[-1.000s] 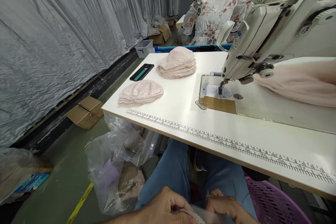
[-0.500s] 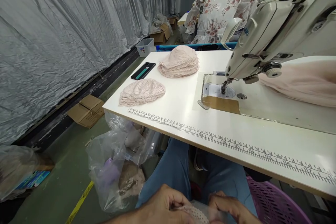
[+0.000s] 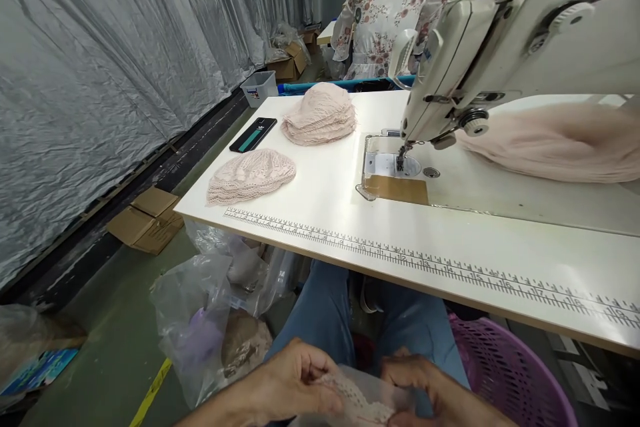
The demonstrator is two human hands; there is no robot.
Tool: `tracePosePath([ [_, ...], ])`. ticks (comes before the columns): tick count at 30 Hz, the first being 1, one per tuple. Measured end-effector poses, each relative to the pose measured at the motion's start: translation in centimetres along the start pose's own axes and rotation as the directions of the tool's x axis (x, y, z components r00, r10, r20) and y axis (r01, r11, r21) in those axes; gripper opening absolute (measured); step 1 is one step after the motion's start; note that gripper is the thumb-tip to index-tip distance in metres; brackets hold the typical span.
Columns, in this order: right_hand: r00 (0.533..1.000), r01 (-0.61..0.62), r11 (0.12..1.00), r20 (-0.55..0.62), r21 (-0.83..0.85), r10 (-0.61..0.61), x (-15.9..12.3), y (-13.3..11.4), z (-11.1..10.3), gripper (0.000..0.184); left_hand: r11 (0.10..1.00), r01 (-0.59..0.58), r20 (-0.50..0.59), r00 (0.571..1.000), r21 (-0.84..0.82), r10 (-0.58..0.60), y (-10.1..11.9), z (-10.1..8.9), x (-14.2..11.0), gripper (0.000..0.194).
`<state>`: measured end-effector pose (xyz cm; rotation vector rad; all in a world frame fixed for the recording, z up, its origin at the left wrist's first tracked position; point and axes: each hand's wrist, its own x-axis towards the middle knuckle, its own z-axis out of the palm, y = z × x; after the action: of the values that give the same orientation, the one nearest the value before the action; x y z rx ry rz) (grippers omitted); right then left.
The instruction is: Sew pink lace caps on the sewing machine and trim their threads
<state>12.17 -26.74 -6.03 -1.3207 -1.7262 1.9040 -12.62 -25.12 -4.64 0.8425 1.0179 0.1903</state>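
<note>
My white sewing table [image 3: 320, 203] fills the frame's middle. On it lie a pink knit cap [image 3: 251, 175], a stack of caps [image 3: 320, 115], a phone [image 3: 253, 134], the sewing machine [image 3: 500, 47] and pink fabric [image 3: 555, 143] at right.

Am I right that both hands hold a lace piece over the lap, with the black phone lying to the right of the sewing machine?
Not quite. In the head view the black phone lies left of the sewing machine. Both the left hand and the right hand do hold the lace piece over the lap.
</note>
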Motion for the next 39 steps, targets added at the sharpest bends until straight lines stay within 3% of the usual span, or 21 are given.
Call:
tracePosePath([
  [6, 0.999, 0.038, 0.997, 0.008, -0.069, -0.038, 0.3, 0.2, 0.2, 0.008, 0.998, 0.022, 0.014, 1.000, 0.057, -0.023, 0.3, 1.0, 1.0, 0.055],
  [17, 0.989, 0.120, 0.993, 0.083, -0.008, -0.119, 0.1, -1.3, -0.9, 0.029, 1.000, 0.026, -0.004, 1.000, 0.014, -0.026, -0.2, 0.5, 0.8, 0.038],
  [23, 0.982, 0.188, 0.974, 0.003, -0.125, -0.189, 0.6, -0.2, 0.1, 0.006, 0.991, -0.004, -0.107, 0.994, 0.130, 0.018, -0.1, 0.9, 0.9, 0.023],
  [26, 0.977, 0.198, 0.961, -0.044, -0.193, -0.210, 0.7, 0.0, 0.4, 0.006, 0.980, -0.032, -0.149, 0.987, 0.195, 0.062, -0.3, 0.8, 0.8, 0.018],
  [33, 0.963, 0.264, 0.948, 0.003, -0.176, -0.268, 0.8, -1.7, 0.6, 0.008, 0.973, 0.011, 0.003, 1.000, 0.231, -0.012, 0.3, 0.8, 0.7, 0.030],
  [39, 0.966, 0.256, 0.954, 0.000, -0.154, -0.259, 0.2, -0.2, -0.6, 0.017, 0.988, 0.063, -0.035, 0.998, 0.144, -0.058, 0.5, 1.0, 1.2, 0.034],
])
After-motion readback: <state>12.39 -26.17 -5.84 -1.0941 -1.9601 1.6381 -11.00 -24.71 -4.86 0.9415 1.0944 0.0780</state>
